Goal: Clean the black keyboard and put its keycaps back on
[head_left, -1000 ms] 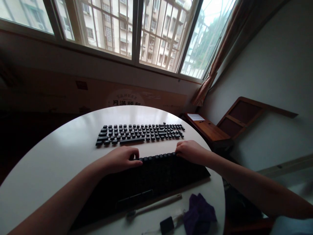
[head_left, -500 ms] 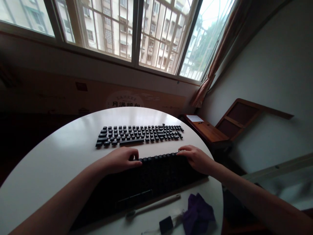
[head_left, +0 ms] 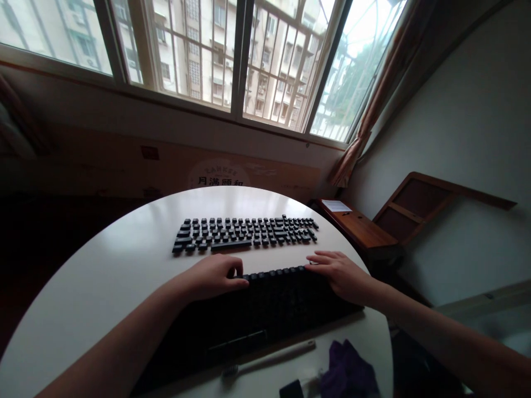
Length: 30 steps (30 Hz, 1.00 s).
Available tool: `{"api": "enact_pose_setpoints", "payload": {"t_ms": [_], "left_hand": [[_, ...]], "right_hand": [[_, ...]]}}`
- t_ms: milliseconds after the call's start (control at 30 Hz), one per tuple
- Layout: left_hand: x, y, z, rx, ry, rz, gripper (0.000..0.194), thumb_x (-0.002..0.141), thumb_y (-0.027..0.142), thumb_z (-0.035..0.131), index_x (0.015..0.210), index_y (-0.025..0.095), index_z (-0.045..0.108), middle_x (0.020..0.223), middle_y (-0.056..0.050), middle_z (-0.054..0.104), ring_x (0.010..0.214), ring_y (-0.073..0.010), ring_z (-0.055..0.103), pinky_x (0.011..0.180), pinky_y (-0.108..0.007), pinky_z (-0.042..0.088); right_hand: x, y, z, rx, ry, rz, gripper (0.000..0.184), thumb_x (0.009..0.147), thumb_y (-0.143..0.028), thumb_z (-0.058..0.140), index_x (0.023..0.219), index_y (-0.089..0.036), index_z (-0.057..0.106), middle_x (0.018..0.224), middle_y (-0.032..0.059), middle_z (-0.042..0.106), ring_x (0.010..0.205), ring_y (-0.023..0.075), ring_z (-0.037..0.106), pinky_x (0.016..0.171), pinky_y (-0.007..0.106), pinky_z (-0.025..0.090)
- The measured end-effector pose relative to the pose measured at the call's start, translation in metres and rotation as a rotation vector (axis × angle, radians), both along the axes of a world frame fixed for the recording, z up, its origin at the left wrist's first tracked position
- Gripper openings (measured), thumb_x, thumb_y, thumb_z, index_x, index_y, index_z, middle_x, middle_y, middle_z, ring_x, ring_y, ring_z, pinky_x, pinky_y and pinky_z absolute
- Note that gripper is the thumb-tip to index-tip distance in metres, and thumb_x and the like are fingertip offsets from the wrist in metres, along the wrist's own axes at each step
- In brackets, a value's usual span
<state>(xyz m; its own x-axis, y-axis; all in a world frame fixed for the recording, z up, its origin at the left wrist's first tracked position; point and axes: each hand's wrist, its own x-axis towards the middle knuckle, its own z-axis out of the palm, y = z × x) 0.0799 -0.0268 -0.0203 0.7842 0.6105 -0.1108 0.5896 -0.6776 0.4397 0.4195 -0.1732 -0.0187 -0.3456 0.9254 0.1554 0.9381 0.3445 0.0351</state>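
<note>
A black keyboard lies on the round white table in front of me. My left hand rests curled on the keyboard's far left corner, fingers bent around its edge. My right hand lies flat with fingers stretched over the far right corner of the keyboard. Beyond the hands, a set of loose black keycaps is laid out in keyboard order on the table.
A white-handled brush lies along the keyboard's near edge. A purple cloth and a small black object sit at the near right. A wooden desk stands right of the table; windows run along the far wall.
My right hand has uncurled and now lies flat on the keyboard's right corner. The camera view has shifted slightly; my left hand stays at the left corner.
</note>
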Motion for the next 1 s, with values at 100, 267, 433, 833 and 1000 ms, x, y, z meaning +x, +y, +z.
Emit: {"api": "enact_pose_setpoints", "payload": {"t_ms": [100,267,433,833,1000], "left_hand": [[0.000,0.000,-0.001,0.002,-0.001,0.008,0.037,0.081,0.057,0.060,0.090,0.023,0.070,0.092,-0.006,0.071,0.083,-0.0242,0.063,0.067,-0.030,0.041],[-0.003,-0.002,0.001,-0.005,-0.003,0.009,0.037,0.081,0.057,0.061,0.090,0.023,0.070,0.092,-0.006,0.071,0.083,-0.0240,0.063,0.066,-0.030,0.040],[-0.004,-0.003,0.001,-0.022,-0.014,0.014,0.037,0.081,0.057,0.062,0.092,0.023,0.070,0.093,-0.006,0.071,0.084,-0.0236,0.063,0.066,-0.030,0.040],[-0.003,-0.003,0.002,-0.035,-0.001,0.015,0.035,0.082,0.056,0.063,0.091,0.023,0.070,0.092,-0.005,0.071,0.082,-0.0226,0.062,0.066,-0.030,0.039],[-0.001,-0.002,0.002,-0.033,0.006,0.014,0.035,0.082,0.056,0.063,0.091,0.023,0.070,0.092,-0.005,0.071,0.082,-0.0226,0.062,0.067,-0.030,0.039]], "right_hand": [[0.002,0.019,0.015,0.075,0.014,0.033,0.064,0.078,0.001,0.051,0.133,-0.029,0.066,0.148,0.0072,0.055,0.136,0.0311,0.049,0.109,0.051,0.040],[0.016,0.094,0.038,0.100,0.109,-0.128,0.035,0.090,-0.012,0.056,0.116,-0.026,0.075,0.118,0.0055,0.074,0.114,0.0234,0.063,0.106,0.041,0.044],[0.031,0.179,0.037,0.002,0.114,-0.318,0.020,0.095,-0.021,0.060,0.107,-0.020,0.075,0.109,0.0077,0.074,0.107,0.0248,0.066,0.099,0.042,0.049],[0.024,0.270,0.007,-0.278,0.148,-0.550,0.032,0.098,-0.036,0.061,0.124,-0.018,0.062,0.127,0.0089,0.062,0.107,0.0238,0.064,0.090,0.043,0.056],[0.023,0.276,-0.001,-0.299,0.182,-0.571,0.033,0.097,-0.036,0.062,0.124,-0.018,0.062,0.127,0.0089,0.062,0.107,0.0242,0.064,0.090,0.043,0.056]]}}
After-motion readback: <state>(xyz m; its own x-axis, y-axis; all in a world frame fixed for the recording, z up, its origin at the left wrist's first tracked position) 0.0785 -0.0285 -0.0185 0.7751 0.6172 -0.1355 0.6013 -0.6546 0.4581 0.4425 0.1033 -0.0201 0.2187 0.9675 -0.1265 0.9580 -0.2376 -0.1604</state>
